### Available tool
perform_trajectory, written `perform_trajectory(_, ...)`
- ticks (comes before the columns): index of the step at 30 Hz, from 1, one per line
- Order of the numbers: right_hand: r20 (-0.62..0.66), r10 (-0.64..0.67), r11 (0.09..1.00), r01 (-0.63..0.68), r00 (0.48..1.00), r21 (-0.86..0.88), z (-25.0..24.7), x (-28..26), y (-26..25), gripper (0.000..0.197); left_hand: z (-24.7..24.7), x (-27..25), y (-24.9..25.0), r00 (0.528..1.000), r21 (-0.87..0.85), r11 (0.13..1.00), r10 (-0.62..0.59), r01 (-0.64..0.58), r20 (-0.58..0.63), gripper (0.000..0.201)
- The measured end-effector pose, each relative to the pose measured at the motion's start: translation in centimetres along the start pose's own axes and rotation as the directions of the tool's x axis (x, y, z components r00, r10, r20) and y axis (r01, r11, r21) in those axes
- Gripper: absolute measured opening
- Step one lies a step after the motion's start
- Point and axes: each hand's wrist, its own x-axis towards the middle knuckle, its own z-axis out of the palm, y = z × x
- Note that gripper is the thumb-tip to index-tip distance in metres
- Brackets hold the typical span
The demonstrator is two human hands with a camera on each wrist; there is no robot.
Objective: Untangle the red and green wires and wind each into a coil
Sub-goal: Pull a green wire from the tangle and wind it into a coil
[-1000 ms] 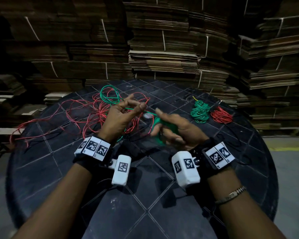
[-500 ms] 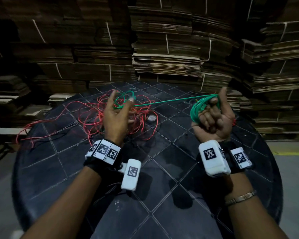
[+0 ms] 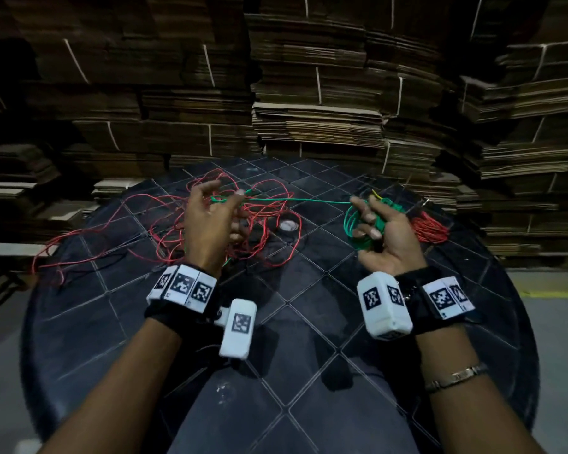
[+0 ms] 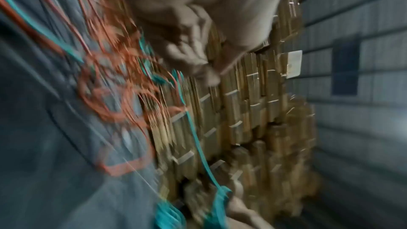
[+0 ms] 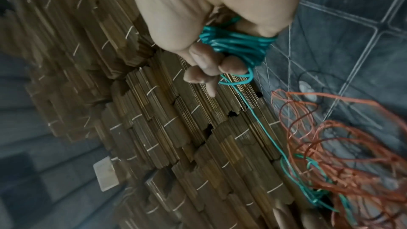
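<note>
Head view, left edge of bench: red wire sprawls loose.
Left hand: grip pinching the green wire.
Span: taut, long axis running left-right between the hands.
Right hand: grip clenched on the green coil, nearer the bench's right edge.

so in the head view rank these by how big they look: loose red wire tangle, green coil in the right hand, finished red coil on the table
1. loose red wire tangle, spread widest across the table.
2. green coil in the right hand.
3. finished red coil, only slightly smaller; it lies farther away and partly behind the hand, so 2 versus 3 is unsure.
</note>
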Motion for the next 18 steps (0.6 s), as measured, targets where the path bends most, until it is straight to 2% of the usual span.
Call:
perform_trajectory(2, 0.060, 0.045, 0.999, -0.045, 0.997, -0.004, 0.3, -0.6, -0.5, 0.033, 0.8, -1.2, 0.7, 0.981, 0.023, 0.999, 0.026, -0.031, 0.191, 0.044)
perform_trajectory(4, 0.158, 0.097, 0.994, -0.086, 0.983, -0.072, 0.6, -1.2, -1.0, 0.036, 1.4, -2.0, 0.8, 0.929, 0.076, 0.997, 0.003, -0.034, 0.371, 0.049)
perform_trajectory(6, 0.264, 0.138, 0.984, -0.101, 0.954, -0.149, 1.2, -2.1, -1.1, 0.042, 2.0, -2.6, 0.4, 0.878, 0.140, 0.990, -0.050, -0.020, 0.475, 0.052)
perform_trajectory(8, 0.333, 0.175, 0.968, -0.101, 0.926, -0.229, 1.9, -2.8, -0.9, 0.052, 2.4, -2.9, -0.1, 0.847, 0.189, 0.982, -0.101, 0.001, 0.521, 0.043)
perform_trajectory(10, 0.386, 0.224, 0.950, -0.113, 0.895, -0.290, 2.6, -3.5, -0.7, 0.065, 2.5, -3.0, -0.5, 0.844, 0.230, 0.973, -0.145, 0.027, 0.516, 0.036)
perform_trajectory(12, 0.511, 0.264, 0.955, -0.149, 0.818, -0.256, 2.7, -4.2, -0.9, 0.079, 2.5, -2.9, -1.0, 0.848, 0.281, 0.958, -0.194, 0.056, 0.493, 0.036)
perform_trajectory(13, 0.578, 0.250, 0.965, -0.149, 0.777, -0.217, 2.7, -4.5, -1.2, 0.084, 2.4, -2.8, -1.3, 0.847, 0.312, 0.947, -0.224, 0.073, 0.482, 0.037)
perform_trajectory(14, 0.598, 0.198, 0.978, -0.116, 0.776, -0.174, 2.9, -5.0, -1.6, 0.087, 2.3, -2.8, -1.6, 0.844, 0.340, 0.936, -0.256, 0.095, 0.471, 0.037)
perform_trajectory(16, 0.484, -0.036, 0.998, 0.055, 0.874, -0.024, 2.5, -4.9, -2.4, 0.079, 2.4, -2.8, -2.1, 0.839, 0.371, 0.918, -0.310, 0.142, 0.448, 0.031)
perform_trajectory(17, 0.467, -0.144, 0.982, 0.067, 0.872, 0.177, 2.1, -4.6, -2.9, 0.067, 2.5, -2.8, -2.3, 0.840, 0.365, 0.917, -0.321, 0.160, 0.437, 0.027)
perform_trajectory(18, 0.503, -0.214, 0.914, -0.010, 0.838, 0.406, 2.0, -4.2, -3.3, 0.056, 2.6, -2.7, -2.5, 0.847, 0.352, 0.921, -0.317, 0.168, 0.426, 0.024)
